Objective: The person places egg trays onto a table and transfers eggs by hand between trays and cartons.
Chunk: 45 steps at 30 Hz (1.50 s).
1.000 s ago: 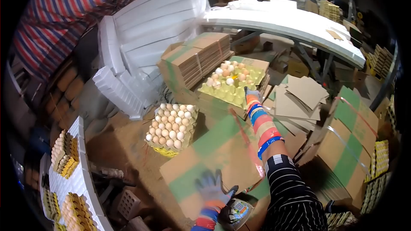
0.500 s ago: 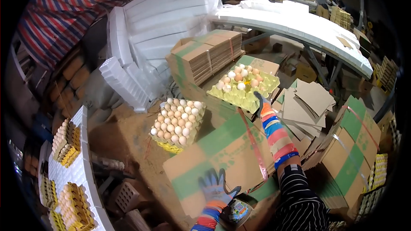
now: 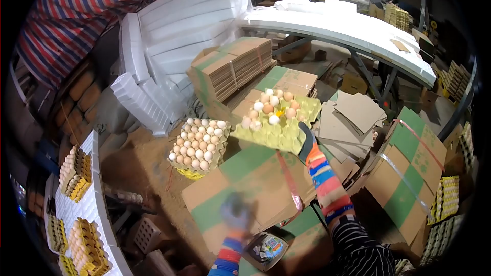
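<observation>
A yellow-green egg tray [image 3: 279, 132], partly filled with white and brown eggs and showing a broken yolk, is tilted above the flat cardboard stack. My right hand [image 3: 308, 144], in a grey glove, grips its right edge. Blurred by motion, my left hand [image 3: 238, 211] is over the large flat cardboard [image 3: 255, 176] with green stripes; its fingers cannot be made out. Left of the cardboard stands a full stack of egg trays [image 3: 198, 145]. Below my left hand, an open box [image 3: 266, 251] holds small printed items.
Bundled cardboard [image 3: 232, 69] stands behind the tray, with loose sheets [image 3: 353, 120] to its right. Another strapped bundle [image 3: 409, 174] leans at the right. A white table [image 3: 337, 25] crosses the back; egg stacks stand on a white surface [image 3: 102, 209] at left. People are far back.
The partly filled tray has come nearer and off the cardboard behind it, held by my right hand. My left hand, spread flat before, has moved up and blurred. The view has shifted slightly.
</observation>
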Tool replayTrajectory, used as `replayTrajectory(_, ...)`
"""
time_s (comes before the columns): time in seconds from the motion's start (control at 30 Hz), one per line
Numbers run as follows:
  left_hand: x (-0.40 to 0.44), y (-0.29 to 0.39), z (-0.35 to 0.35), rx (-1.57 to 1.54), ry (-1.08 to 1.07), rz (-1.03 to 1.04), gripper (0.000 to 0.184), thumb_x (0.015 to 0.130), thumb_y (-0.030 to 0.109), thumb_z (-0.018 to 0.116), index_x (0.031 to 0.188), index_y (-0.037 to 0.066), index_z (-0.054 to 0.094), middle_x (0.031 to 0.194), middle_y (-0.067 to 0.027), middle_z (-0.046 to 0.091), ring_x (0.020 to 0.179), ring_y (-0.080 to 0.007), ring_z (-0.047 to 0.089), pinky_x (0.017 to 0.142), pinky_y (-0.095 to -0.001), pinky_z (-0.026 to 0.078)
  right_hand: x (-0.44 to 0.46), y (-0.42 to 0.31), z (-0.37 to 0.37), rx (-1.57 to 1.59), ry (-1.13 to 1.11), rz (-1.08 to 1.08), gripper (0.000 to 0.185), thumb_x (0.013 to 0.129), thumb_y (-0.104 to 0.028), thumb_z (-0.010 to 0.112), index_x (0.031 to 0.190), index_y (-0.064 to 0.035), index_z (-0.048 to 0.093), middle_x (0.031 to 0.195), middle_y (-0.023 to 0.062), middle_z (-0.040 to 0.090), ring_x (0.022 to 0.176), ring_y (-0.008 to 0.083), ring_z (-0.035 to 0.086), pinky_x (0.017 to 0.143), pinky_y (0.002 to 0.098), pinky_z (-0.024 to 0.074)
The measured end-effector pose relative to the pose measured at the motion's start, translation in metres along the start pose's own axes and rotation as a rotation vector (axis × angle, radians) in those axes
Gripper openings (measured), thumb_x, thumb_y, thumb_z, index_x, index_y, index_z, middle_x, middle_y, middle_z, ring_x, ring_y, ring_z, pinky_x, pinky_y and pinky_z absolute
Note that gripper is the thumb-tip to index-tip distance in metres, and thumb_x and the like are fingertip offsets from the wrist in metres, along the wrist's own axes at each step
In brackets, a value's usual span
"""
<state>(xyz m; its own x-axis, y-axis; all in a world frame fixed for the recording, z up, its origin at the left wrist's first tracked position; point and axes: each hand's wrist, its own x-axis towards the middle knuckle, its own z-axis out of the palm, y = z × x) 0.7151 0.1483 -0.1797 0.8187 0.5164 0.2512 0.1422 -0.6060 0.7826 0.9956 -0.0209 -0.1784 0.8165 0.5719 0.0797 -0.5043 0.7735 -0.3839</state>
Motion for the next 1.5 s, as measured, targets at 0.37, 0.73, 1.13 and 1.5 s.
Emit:
replayTrajectory(0.37,0.248,-0.141,0.071,-0.383,-0.283,0.117,0.041,0.096,0.024,0.041,0.13,0.002,0.047,0.129,-0.0102,0.051,0.116,-0.0218,0.048,0.1,-0.0324,0.036,-0.052,0.047,-0.058,-0.571,0.525,-0.444,0.035,0.08,-0.001,0.061,0.115,-0.0014,0.053,0.1,0.0056,0.061,0.088,0.0163,0.058,0.074,0.0305,0.0511)
replayTrajectory(0.73,0.198,-0.07,-0.012,-0.301,-0.678,0.534,0.051,0.077,0.002,0.061,0.127,0.006,0.051,0.131,-0.0135,0.049,0.122,-0.0248,0.046,0.102,-0.0353,0.036,-0.099,0.03,-0.042,-0.419,0.227,-0.276,0.041,0.079,0.003,0.064,0.116,-0.0072,0.052,0.1,0.007,0.062,0.089,0.0174,0.06,0.077,0.0299,0.0512)
replayTrajectory(1.13,-0.11,-0.003,-0.151,-1.038,-0.004,-0.29,0.063,0.082,0.017,0.067,0.134,0.001,0.036,0.127,-0.0077,0.049,0.115,-0.0174,0.048,0.098,-0.0317,0.039,-0.193,0.078,0.095,-0.856,-0.241,0.148,0.041,0.094,-0.021,0.043,0.132,-0.0055,0.039,0.122,0.0077,0.051,0.103,0.0183,0.054,0.087,0.0325,0.0469)
replayTrajectory(1.5,-0.286,0.087,-0.425,-0.887,0.756,-0.206,0.047,0.083,0.011,0.066,0.124,-0.001,0.045,0.114,-0.0073,0.056,0.1,-0.0145,0.055,0.087,-0.0282,0.046,-0.198,0.278,0.352,-0.738,-0.756,0.59,0.034,0.09,-0.026,0.05,0.117,-0.0045,0.052,0.102,0.0059,0.06,0.087,0.0136,0.059,0.074,0.0297,0.0505)
